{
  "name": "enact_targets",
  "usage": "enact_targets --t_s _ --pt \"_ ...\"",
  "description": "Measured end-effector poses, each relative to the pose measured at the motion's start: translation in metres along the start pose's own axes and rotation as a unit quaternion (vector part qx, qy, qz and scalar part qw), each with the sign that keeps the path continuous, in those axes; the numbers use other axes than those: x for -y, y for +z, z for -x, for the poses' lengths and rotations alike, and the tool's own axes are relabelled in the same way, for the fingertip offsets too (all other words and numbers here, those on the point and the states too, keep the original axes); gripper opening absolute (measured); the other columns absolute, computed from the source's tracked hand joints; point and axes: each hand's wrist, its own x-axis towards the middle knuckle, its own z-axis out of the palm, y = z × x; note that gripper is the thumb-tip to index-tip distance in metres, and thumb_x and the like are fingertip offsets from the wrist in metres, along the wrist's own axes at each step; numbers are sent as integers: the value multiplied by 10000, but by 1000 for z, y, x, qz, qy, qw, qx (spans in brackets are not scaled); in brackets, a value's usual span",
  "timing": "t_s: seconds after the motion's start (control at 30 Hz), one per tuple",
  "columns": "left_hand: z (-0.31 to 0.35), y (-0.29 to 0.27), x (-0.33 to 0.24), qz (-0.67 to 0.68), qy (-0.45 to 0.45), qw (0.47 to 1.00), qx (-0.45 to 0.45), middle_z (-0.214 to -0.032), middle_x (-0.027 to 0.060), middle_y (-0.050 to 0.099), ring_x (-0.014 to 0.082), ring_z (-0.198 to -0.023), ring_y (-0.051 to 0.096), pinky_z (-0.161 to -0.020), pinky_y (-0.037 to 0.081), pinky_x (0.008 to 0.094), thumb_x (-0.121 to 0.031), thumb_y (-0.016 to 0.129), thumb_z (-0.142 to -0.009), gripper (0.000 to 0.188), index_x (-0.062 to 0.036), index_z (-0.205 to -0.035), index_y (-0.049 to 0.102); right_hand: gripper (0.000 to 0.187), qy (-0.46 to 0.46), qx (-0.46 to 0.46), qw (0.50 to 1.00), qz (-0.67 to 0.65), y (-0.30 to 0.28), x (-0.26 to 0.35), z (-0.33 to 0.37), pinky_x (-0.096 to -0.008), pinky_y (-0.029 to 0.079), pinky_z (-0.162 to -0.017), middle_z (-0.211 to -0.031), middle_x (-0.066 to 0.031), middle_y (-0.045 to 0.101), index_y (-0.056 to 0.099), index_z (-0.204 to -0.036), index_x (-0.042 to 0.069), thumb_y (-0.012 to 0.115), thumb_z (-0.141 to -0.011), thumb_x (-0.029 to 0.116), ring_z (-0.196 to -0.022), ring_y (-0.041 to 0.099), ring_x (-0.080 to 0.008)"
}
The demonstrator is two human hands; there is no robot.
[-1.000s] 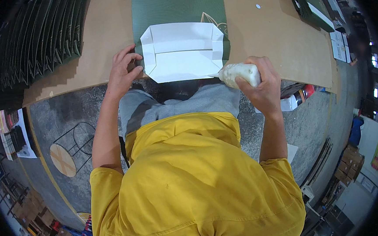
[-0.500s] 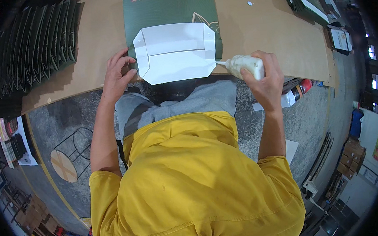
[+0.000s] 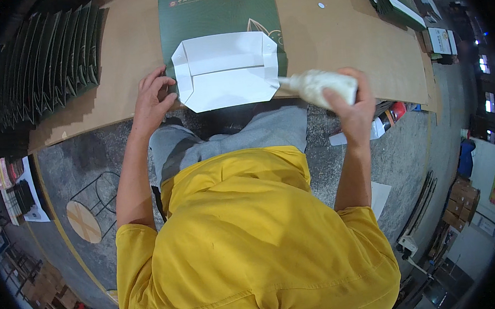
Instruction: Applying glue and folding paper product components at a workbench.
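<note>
Jutting from right fingers (image 3: 363, 81), white bottle (image 3: 315, 86)

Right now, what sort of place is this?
Probably a packaging workshop: what look like green paper bags stand in a row on the worktable, the right hand holds a white squeeze bottle, and brown cartons sit off right.

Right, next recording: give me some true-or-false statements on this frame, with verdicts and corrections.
1. The right hand holds a white squeeze bottle. True.
2. The green panel extends beyond the white flaps, toward the top of the picture. True.
3. The left hand grips a second bottle. False: the left hand is beside the left edge of the white flaps.
4. The bottle's nozzle points left. True.
5. A stool stands on the table. False: the stool is on the floor.
</note>
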Motion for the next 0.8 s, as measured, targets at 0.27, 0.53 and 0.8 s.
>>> enact_targets --t_s 0.27,0.53,0.8 --pt "-23 -7 7 32 -16 998 -52 -1125 112 567 265 -1004 519 -867 440 352 -38 631 -749 344 -42 -1087 565 454 241 -169 848 -440 -13 -92 -30 -281 472 -612 -1038 -96 623 530 -1177 88 502 -901 449 -866 612 -208" --pt "-43 -7 0 -72 26 997 15 -985 127 547 297 -991 517 -868 438 373 -23 634 -718 426 -26 -1136 548 522 111 -193 974 40 8 -155 -42 -416 471 -815 -1125 -205 539 424 -1209 -48 635 -865 283 -981 568 -325" --pt "-44 -14 3 -81 5 996 33 -1020 145 547 315 -1009 519 -888 436 385 5 632 -702 445 -32 -1135 534 433 -180 -24 965 188 59 -71 -53 -402 426 -889 -1131 -175 553 522 -1194 32 634 -781 98 -1026 535 -343"
